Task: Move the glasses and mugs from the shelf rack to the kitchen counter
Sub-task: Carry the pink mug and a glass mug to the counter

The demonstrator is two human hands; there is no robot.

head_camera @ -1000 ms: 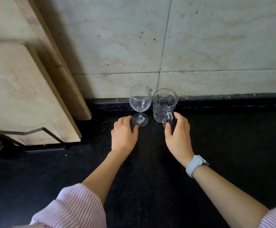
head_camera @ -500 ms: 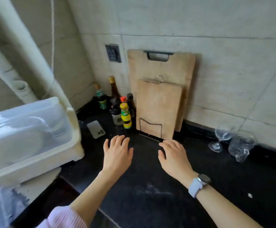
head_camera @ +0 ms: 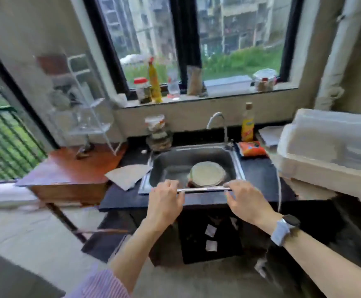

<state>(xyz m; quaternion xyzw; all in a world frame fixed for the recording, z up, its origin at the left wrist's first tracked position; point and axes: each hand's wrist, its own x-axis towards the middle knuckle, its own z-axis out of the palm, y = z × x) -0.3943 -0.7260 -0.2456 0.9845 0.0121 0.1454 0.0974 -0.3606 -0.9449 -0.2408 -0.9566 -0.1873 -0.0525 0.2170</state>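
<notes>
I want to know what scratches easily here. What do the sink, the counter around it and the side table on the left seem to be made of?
The sink looks like brushed stainless steel: grey with a soft metallic sheen. The counter looks like dark polished stone, possibly granite; blur hides any grain. The side table seems to be reddish-brown wood or veneer with a glossy finish that reflects light.

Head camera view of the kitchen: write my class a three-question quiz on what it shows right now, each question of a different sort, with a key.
1. True or false: the left hand holds a glass.
2. What lies in the sink? A) a round plate B) a kettle C) a cutting board
3. Fill in: the shelf rack stands on a ____ wooden table left of the sink.

Key: 1 false, both the left hand and the right hand are empty. 2 A, the plate. 3 reddish.
</notes>
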